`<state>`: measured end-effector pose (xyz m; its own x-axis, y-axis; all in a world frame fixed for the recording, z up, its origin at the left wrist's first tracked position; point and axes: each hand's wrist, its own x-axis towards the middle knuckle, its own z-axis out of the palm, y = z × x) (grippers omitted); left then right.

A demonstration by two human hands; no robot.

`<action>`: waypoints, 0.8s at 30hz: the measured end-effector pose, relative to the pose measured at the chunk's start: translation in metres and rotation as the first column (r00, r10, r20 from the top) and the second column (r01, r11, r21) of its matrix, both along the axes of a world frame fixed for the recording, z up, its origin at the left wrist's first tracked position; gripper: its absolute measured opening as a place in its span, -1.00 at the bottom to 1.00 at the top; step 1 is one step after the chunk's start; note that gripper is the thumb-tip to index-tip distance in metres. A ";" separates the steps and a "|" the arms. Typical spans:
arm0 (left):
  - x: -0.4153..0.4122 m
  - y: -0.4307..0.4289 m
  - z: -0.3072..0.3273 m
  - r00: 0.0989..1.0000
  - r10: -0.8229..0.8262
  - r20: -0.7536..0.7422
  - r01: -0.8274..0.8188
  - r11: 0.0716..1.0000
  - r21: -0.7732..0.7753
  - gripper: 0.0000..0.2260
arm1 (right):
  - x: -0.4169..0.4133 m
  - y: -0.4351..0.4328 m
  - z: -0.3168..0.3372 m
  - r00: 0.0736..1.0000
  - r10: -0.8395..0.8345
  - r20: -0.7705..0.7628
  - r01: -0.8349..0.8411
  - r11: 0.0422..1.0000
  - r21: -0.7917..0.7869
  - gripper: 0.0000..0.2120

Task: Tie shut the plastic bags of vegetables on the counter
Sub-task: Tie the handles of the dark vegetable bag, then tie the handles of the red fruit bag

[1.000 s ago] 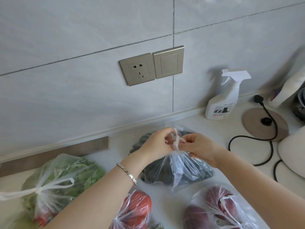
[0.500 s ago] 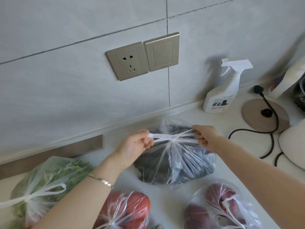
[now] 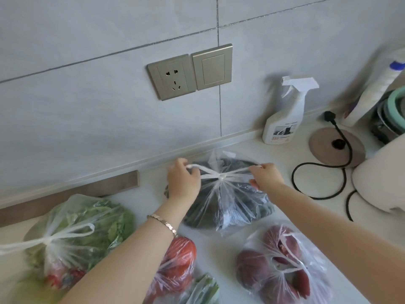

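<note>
A clear plastic bag of dark leafy vegetables (image 3: pixel 228 207) lies mid-counter near the wall. Its two handles run out sideways from a small knot (image 3: pixel 221 177). My left hand (image 3: pixel 183 182) grips the left handle, and my right hand (image 3: pixel 266 176) pinches the right handle, both pulled taut. A knotted bag of green leaves (image 3: pixel 72 233) lies at the left. A bag of red tomatoes (image 3: pixel 177 260) sits partly under my left forearm. A tied bag of purple onions (image 3: pixel 278 266) is at the lower right.
A white spray bottle (image 3: pixel 285 119) stands against the tiled wall. A round kettle base (image 3: pixel 324 148) with a black cord (image 3: pixel 306 170) lies at the right beside a white appliance (image 3: pixel 381 183). A wall socket (image 3: pixel 172 77) is above. Another bag of greens (image 3: pixel 203 292) shows at the bottom edge.
My hands were together working the handles at the bag's top; they have moved apart sideways, drawing the handles out taut and tightening the knot. The view shifted slightly.
</note>
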<state>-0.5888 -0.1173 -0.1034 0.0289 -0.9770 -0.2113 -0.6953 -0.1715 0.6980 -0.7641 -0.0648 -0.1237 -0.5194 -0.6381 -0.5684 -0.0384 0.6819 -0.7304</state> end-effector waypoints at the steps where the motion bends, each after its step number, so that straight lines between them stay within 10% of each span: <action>1: -0.003 0.012 0.001 0.990 -0.084 0.110 0.093 0.992 -0.084 -0.69 | -0.001 0.005 0.008 0.998 0.058 -0.013 -0.058 0.998 -0.007 -0.75; 6: -0.020 0.093 0.006 0.815 -0.536 0.222 0.579 0.728 -0.368 -0.66 | -0.011 0.067 0.054 0.962 0.236 -0.137 -0.252 0.961 -0.115 -0.60; 13: -0.049 0.165 -0.004 0.555 -0.829 -0.075 0.820 0.530 0.216 -0.59 | -0.018 0.169 0.081 0.841 0.434 -0.322 -0.449 0.893 0.031 -0.73; 18: -0.049 0.183 -0.024 0.455 -0.890 0.039 0.829 0.439 0.347 -0.66 | 0.005 0.199 0.038 0.634 0.652 -0.415 -0.586 0.756 0.292 -0.80; 24: -0.038 0.198 -0.051 0.262 -0.939 0.224 0.777 0.343 0.527 -0.67 | -0.016 0.206 0.046 0.964 0.123 -0.237 -0.139 0.989 -0.051 -0.68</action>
